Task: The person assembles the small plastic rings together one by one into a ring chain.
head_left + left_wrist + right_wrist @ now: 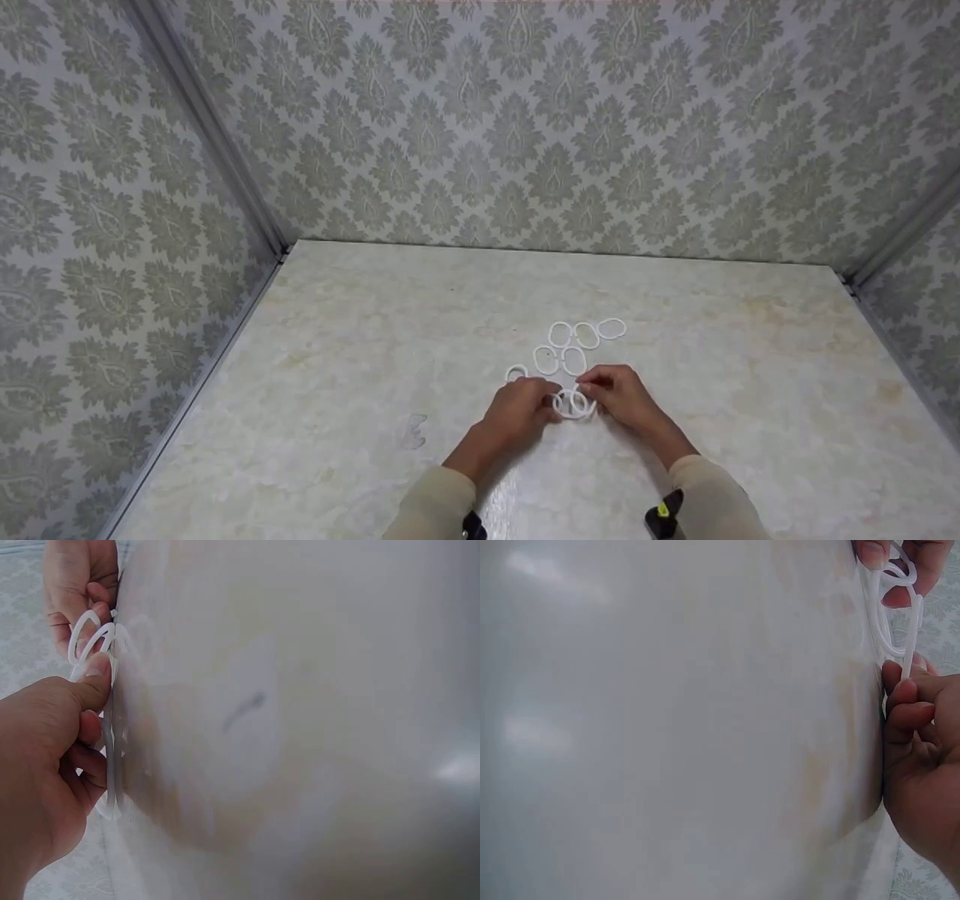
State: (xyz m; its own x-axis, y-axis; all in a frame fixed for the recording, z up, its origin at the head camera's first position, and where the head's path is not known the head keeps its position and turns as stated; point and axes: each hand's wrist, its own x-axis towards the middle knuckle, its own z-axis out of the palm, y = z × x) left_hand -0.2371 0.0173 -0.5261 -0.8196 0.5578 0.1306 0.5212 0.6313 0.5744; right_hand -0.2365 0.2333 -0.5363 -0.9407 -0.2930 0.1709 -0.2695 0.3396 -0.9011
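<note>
Left hand (520, 409): thumb and curled fingers pinch overlapping white rings (576, 417). Right hand (624, 395): fingertips pinch one of them. Rings sit between both hands; more loose rings (563, 361) lie just beyond.

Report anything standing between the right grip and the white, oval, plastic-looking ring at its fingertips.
Nothing visible does: the right grip directly pinches the white, oval, plastic-looking ring.

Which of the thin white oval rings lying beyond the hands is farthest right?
The thin white oval ring at the right end of the farthest row of three; every other one lies to its left in the head view.
</note>
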